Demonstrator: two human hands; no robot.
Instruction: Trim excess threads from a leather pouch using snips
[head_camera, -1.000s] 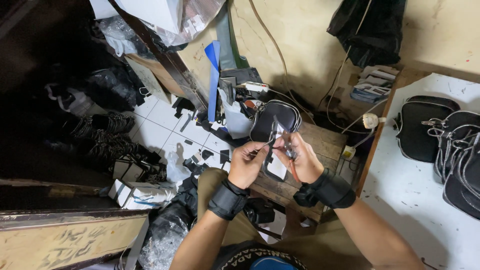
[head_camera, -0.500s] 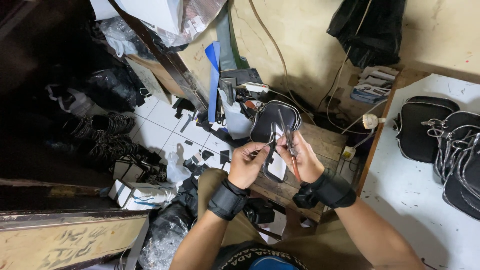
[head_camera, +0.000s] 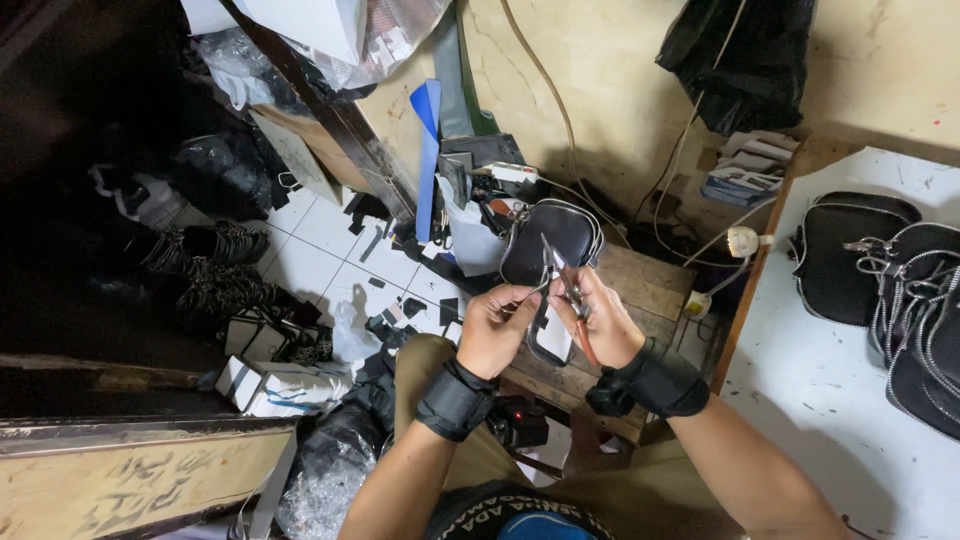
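Note:
A small black zippered pouch (head_camera: 548, 245) with a silver zipper edge rests on a wooden stool (head_camera: 640, 285) in front of me. My left hand (head_camera: 497, 330) pinches the zipper chain that runs off the pouch's near edge. My right hand (head_camera: 598, 320) grips pliers (head_camera: 565, 285) with reddish handles, their jaws raised over the pouch's lower part, close to my left fingers. Black bands wrap both wrists.
A white table (head_camera: 830, 380) at the right carries several black bags with zipper chains (head_camera: 900, 290). Black scraps litter the white tiled floor (head_camera: 330, 260). A blue roll (head_camera: 428, 150) leans on the wall. Cardboard boxes (head_camera: 275, 385) lie at the left, and a socket with a plug (head_camera: 742, 242) hangs nearby.
The pliers in my right hand have tilted up and shifted slightly left along the pouch's zipper. My left hand stays pinched on the chain.

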